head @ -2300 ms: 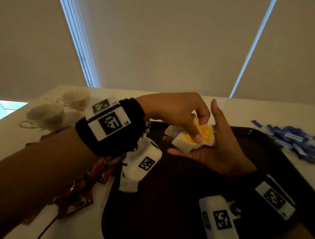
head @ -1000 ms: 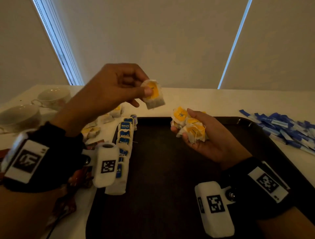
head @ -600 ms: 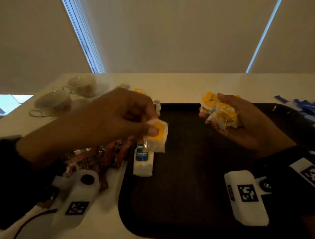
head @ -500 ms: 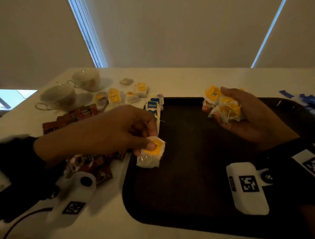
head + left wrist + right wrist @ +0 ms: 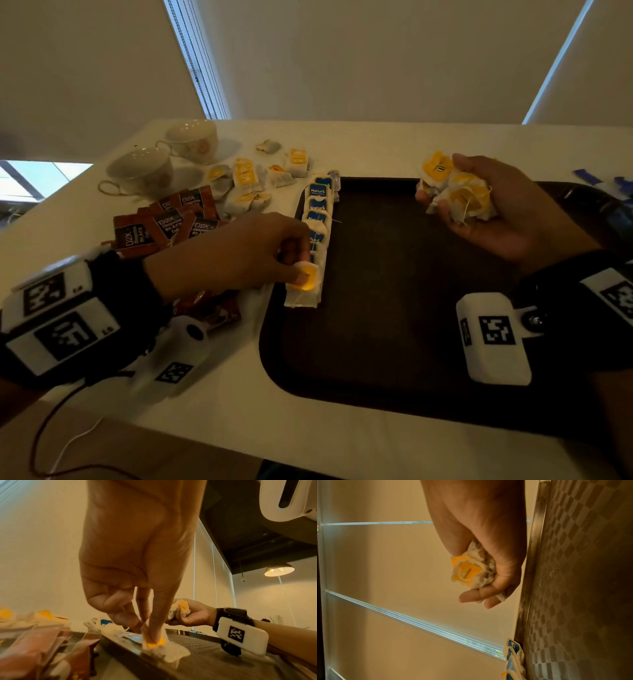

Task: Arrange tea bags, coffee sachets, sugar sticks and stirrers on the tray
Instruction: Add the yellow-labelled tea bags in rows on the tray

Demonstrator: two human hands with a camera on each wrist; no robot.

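A dark brown tray [image 5: 394, 377] lies on the white table. A row of blue-tagged tea bags [image 5: 318, 209] runs along its left edge. At the near end of that row lies a yellow-tagged tea bag [image 5: 305, 286], and my left hand [image 5: 296, 270] pinches it against the tray. The left wrist view shows a fingertip on its yellow tag [image 5: 154, 642]. My right hand [image 5: 445, 181] hovers over the tray's far side, palm up, gripping a bunch of yellow-tagged tea bags [image 5: 466, 198]. The same bunch [image 5: 467, 572] fills the curled fingers in the right wrist view.
Brown coffee sachets [image 5: 164, 226] are piled left of the tray, with loose yellow-tagged tea bags [image 5: 246, 185] behind them. Two teacups [image 5: 144, 168] stand at the far left. Blue sugar sticks [image 5: 616, 181] lie beyond the tray's right corner. A cable [image 5: 68, 445] trails off the near table edge.
My left hand took one yellow-tagged tea bag from the right hand's bunch, carried it left and down, and set it at the near end of the row. The right hand kept its bunch.
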